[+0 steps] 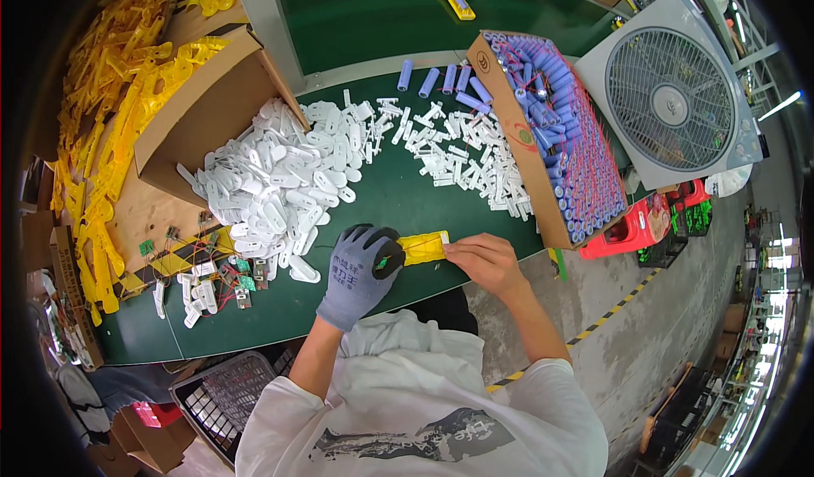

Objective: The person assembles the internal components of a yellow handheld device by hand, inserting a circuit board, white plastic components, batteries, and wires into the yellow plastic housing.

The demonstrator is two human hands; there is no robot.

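A yellow plastic casing [423, 249] is held level just over the near edge of the green table, between my two hands. My left hand [363, 273] wears a grey glove with black fingertips; its curled fingers close on the casing's left end and hide it. At the other end, my bare right hand [490, 262] pinches the casing's right edge between thumb and fingers. A small white spot shows by those fingertips, too small to name. Beyond my hands lie a heap of white oval plastic covers [284, 193] and a spread of small white plastic parts [475, 155].
An open cardboard box [212, 112] spills the white covers; yellow casings [127, 155] pile up further left. Circuit boards with wires [242, 282] lie at the near left. At right stand a carton [517, 129] of purple cylindrical batteries [551, 95] and a box fan [674, 95].
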